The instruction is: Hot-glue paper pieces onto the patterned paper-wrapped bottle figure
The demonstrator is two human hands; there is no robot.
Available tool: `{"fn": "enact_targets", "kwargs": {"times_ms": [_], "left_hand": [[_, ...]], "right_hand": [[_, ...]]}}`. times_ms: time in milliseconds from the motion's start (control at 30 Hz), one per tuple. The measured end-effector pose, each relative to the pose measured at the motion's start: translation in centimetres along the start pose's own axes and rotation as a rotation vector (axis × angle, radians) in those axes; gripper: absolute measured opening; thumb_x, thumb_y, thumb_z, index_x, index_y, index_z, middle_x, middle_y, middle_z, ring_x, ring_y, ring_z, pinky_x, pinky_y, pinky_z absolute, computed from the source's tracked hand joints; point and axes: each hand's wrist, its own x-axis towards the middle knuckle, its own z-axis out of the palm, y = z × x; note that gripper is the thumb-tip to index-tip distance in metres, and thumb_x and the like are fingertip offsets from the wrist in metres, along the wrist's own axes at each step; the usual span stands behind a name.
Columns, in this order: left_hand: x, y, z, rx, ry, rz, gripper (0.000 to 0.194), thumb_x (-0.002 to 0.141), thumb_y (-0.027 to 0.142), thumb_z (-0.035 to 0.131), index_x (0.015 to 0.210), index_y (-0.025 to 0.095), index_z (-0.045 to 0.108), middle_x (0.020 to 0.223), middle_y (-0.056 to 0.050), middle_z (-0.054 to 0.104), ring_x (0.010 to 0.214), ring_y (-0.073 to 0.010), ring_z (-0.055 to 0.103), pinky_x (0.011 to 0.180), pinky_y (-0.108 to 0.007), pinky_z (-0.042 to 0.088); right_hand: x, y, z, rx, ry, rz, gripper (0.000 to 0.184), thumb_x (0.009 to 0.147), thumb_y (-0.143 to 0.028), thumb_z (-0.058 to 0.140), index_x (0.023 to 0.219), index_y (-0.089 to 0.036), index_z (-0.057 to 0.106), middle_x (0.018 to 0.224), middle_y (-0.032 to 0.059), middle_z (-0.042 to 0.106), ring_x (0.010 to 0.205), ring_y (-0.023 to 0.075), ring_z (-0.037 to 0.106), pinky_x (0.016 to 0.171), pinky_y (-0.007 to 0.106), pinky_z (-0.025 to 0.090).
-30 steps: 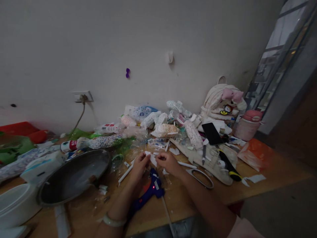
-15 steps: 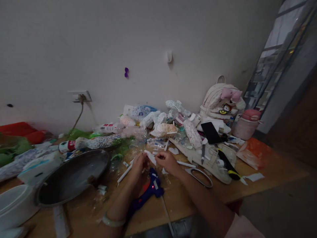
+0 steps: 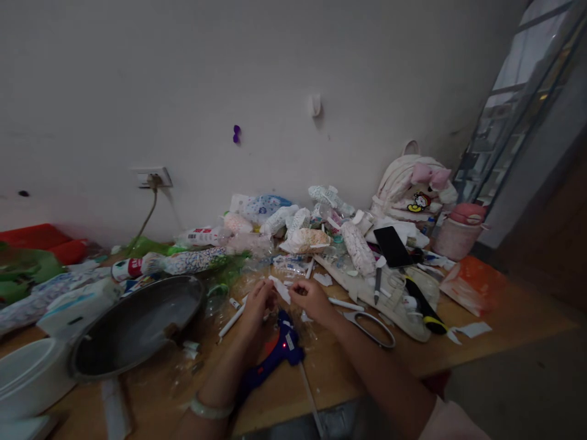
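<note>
Over the middle of the table, a small piece of white paper [image 3: 280, 289] spans the gap between my two hands. On its left side is my left hand [image 3: 259, 303], fingers curled and closed at the paper's edge. My right hand [image 3: 313, 299] pinches at the opposite edge, thumb and forefinger together. Just below them lies a blue glue gun [image 3: 285, 345] with a small red light lit and a glue stick [image 3: 310, 394] sticking out of its back. My left forearm, with a pale bangle, partly covers its handle.
A dark oval pan [image 3: 137, 327] and a white tub [image 3: 32, 373] stand left. Scissors [image 3: 373, 328], a pen [image 3: 377, 284] and a phone [image 3: 392, 246] lie right. Wrapped bottles [image 3: 305, 241] heap along the wall. A backpack [image 3: 408, 183] and pink flask [image 3: 460, 232] stand behind.
The whole view has shifted very slightly, so things sit a little further right. My hands keep almost the same pose around the white paper.
</note>
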Motion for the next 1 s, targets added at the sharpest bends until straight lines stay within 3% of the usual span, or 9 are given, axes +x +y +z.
{"fn": "enact_targets", "kwargs": {"times_ms": [200, 433, 600, 767, 1000], "left_hand": [[0.3, 0.2, -0.1, 0.017, -0.042, -0.002, 0.023, 0.051, 0.031, 0.071, 0.060, 0.019, 0.054, 0.050, 0.007, 0.047, 0.045, -0.0082, 0.038, 0.045, -0.021, 0.029], [0.0, 0.6, 0.6, 0.025, -0.031, 0.006, 0.030, 0.050, 0.038, 0.075, 0.060, 0.019, 0.054, 0.050, 0.007, 0.048, 0.046, -0.0085, 0.038, 0.046, -0.022, 0.030], [-0.1, 0.2, 0.3, 0.015, -0.016, 0.006, 0.030, 0.060, 0.045, 0.068, 0.060, 0.019, 0.052, 0.049, 0.007, 0.044, 0.045, -0.0086, 0.037, 0.045, -0.022, 0.030], [-0.1, 0.4, 0.3, 0.012, -0.047, -0.007, 0.022, 0.050, 0.031, 0.071, 0.061, 0.018, 0.057, 0.055, 0.005, 0.051, 0.049, -0.0095, 0.040, 0.047, -0.022, 0.030], [-0.4, 0.9, 0.8, -0.002, -0.057, -0.020, 0.025, 0.054, 0.039, 0.071, 0.060, 0.019, 0.057, 0.050, 0.006, 0.047, 0.046, -0.0091, 0.036, 0.046, -0.023, 0.027]], "right_hand": [[0.0, -0.1, -0.2, -0.019, -0.007, 0.003, 0.012, 0.071, -0.019, 0.058, 0.059, -0.017, 0.057, 0.056, -0.0036, 0.053, 0.055, 0.0098, 0.045, 0.055, 0.021, 0.036], [-0.2, 0.0, -0.1, -0.113, 0.016, -0.119, 0.014, 0.072, -0.020, 0.058, 0.058, -0.017, 0.056, 0.058, -0.0021, 0.052, 0.057, 0.0107, 0.044, 0.057, 0.022, 0.036], [-0.1, 0.2, 0.1, -0.093, 0.011, -0.083, 0.012, 0.071, -0.018, 0.058, 0.059, -0.017, 0.058, 0.058, -0.0022, 0.054, 0.057, 0.0111, 0.045, 0.057, 0.022, 0.037], [0.0, 0.1, 0.0, -0.063, 0.032, -0.054, 0.012, 0.070, -0.018, 0.057, 0.059, -0.017, 0.058, 0.057, -0.0029, 0.054, 0.055, 0.0104, 0.044, 0.055, 0.021, 0.036], [-0.1, -0.2, -0.1, -0.043, 0.000, -0.065, 0.013, 0.071, -0.020, 0.058, 0.059, -0.017, 0.057, 0.056, -0.0033, 0.052, 0.055, 0.0102, 0.044, 0.055, 0.021, 0.036]]}}
